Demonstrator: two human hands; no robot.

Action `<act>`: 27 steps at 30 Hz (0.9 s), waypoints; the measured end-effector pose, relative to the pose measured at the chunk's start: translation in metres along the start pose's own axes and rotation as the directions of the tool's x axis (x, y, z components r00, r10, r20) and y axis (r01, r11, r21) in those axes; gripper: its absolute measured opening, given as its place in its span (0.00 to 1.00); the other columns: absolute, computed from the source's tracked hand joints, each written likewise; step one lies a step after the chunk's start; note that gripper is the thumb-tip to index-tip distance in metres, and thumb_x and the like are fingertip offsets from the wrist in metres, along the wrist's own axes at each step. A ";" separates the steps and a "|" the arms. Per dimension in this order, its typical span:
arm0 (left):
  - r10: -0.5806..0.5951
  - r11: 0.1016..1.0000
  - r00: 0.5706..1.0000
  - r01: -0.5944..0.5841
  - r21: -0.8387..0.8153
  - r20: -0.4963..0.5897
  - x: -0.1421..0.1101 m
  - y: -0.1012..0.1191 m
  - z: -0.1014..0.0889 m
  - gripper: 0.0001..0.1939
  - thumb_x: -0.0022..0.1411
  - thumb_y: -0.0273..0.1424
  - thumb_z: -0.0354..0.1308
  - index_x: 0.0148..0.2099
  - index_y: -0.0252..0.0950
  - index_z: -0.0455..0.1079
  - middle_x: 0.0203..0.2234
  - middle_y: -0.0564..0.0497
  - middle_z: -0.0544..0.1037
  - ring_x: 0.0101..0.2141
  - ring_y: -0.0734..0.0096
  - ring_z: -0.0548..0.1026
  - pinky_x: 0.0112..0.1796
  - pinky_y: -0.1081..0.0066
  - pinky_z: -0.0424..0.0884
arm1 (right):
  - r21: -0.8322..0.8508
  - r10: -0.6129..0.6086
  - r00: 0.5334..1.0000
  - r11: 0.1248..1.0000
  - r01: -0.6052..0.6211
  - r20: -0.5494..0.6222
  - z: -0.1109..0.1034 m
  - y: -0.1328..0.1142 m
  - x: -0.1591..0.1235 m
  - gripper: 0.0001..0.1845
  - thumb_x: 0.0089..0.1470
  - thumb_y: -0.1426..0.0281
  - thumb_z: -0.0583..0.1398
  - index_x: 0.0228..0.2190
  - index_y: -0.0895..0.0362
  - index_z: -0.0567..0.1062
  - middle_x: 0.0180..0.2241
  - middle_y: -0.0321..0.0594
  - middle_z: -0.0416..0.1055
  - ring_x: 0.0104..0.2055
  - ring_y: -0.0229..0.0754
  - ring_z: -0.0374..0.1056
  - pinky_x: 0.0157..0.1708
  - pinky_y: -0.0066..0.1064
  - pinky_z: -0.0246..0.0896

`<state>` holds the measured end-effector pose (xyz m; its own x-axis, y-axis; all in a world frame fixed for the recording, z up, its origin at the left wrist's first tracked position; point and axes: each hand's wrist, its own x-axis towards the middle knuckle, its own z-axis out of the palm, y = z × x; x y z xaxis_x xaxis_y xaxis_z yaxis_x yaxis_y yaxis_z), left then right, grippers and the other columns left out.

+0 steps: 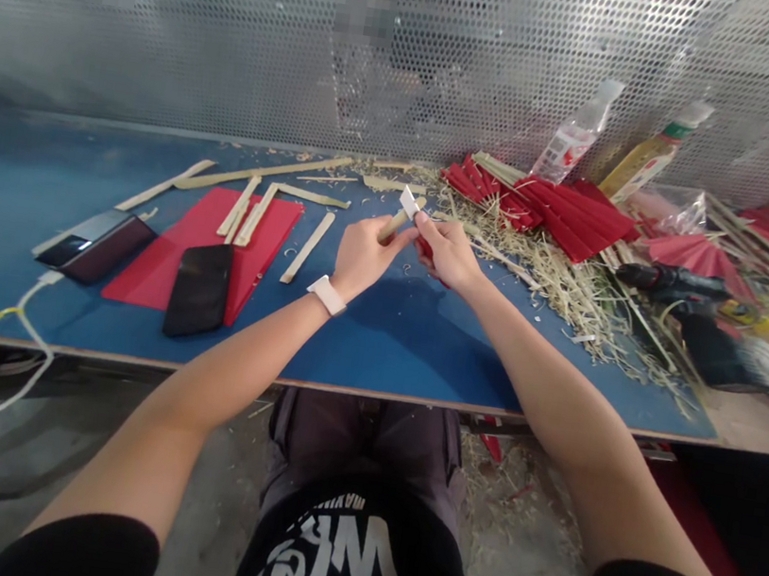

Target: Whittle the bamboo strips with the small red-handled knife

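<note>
My left hand (pixel 365 255), with a white band at its wrist, is closed around a short bamboo strip (pixel 393 225) that sticks up past the thumb. Beside it, my right hand (pixel 448 251) grips a knife (pixel 409 202) by a red handle mostly hidden in the fingers. Its pale blade meets or nearly meets the strip's upper end; contact is hard to tell. A loose bamboo strip (pixel 308 247) lies left of my hands on the blue tabletop (pixel 376 349). Further left, several bamboo pieces (pixel 255 215) rest on a red folder (pixel 158 271).
Two phones, one black (pixel 199 289) and one cabled (pixel 96 246), lie at left. Bamboo shavings (pixel 557 279) cover the right side, near red folded fans (pixel 573 217), a clear bottle (pixel 578 136), a yellow bottle (pixel 653 156) and a cordless drill (pixel 699 313). A perforated metal panel (pixel 242 77) stands behind.
</note>
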<state>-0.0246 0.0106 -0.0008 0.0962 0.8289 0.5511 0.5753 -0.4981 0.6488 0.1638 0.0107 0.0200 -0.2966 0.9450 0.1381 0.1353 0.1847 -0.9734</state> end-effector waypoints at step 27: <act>0.035 0.998 0.981 -0.025 -0.055 0.191 0.005 0.002 -0.001 0.27 0.76 0.48 0.70 0.32 0.43 0.60 0.23 0.54 0.67 0.25 0.68 0.66 0.31 0.64 0.61 | -0.135 0.062 0.971 0.990 -0.032 0.230 -0.028 0.000 0.002 0.38 0.76 0.38 0.63 0.23 0.50 0.65 0.14 0.31 0.58 0.15 0.34 0.51 0.12 0.28 0.46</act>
<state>-0.0244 0.0134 0.0036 0.2696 0.8442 0.4632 0.5270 -0.5319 0.6628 0.1900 0.0203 0.0250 -0.4969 0.8672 0.0313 0.2711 0.1894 -0.9437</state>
